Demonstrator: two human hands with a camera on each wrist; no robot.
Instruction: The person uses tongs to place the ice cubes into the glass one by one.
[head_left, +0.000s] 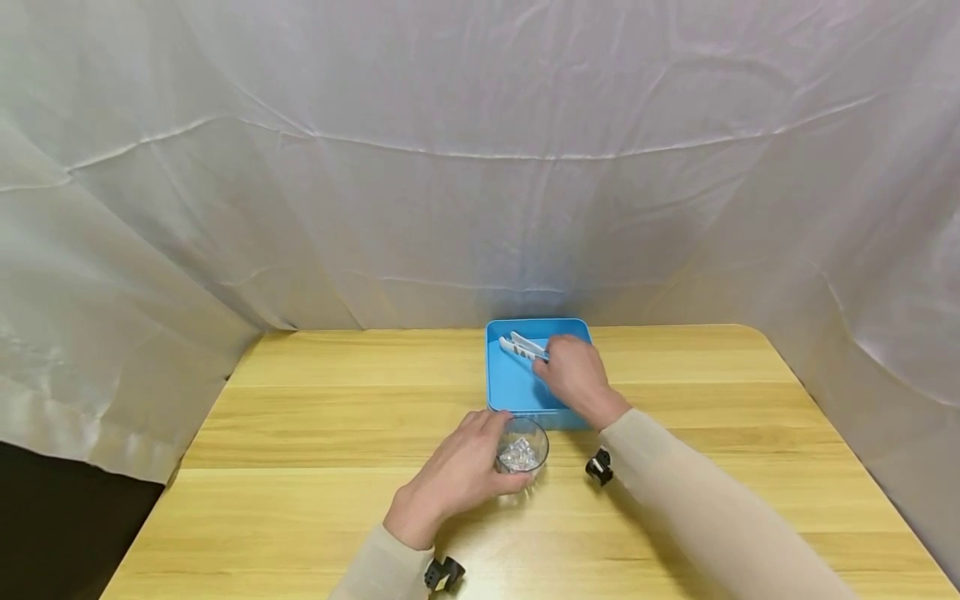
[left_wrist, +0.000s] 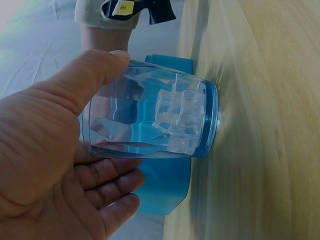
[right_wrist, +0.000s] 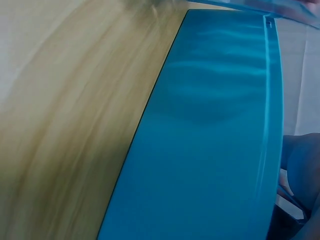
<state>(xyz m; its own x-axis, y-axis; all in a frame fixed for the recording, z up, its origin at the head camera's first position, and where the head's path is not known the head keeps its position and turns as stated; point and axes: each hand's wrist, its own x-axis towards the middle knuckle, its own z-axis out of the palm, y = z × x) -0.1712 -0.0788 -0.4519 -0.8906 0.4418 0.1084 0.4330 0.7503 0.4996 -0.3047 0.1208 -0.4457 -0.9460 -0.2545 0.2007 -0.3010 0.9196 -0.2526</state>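
Observation:
My left hand point(head_left: 465, 462) holds a clear glass point(left_wrist: 142, 112) upright on the table, thumb on one side and fingers on the other. Several clear ice-like cubes point(left_wrist: 180, 117) lie in the bottom of the glass. Just behind it stands a shallow blue box point(head_left: 513, 387). My right hand point(head_left: 577, 371) reaches into the box and grips one end of white tongs point(head_left: 517, 349) with dark marks on them. Their two arms point left and spread apart. In the right wrist view the box wall hides most of the right hand point(right_wrist: 305, 167).
The wooden table point(head_left: 322, 500) has a pale cloth curtain point(head_left: 420, 217) behind it and at both sides. The box stands near the table's back edge. A small black device point(head_left: 598, 467) is worn at the right wrist, another point(head_left: 444, 573) at the left.

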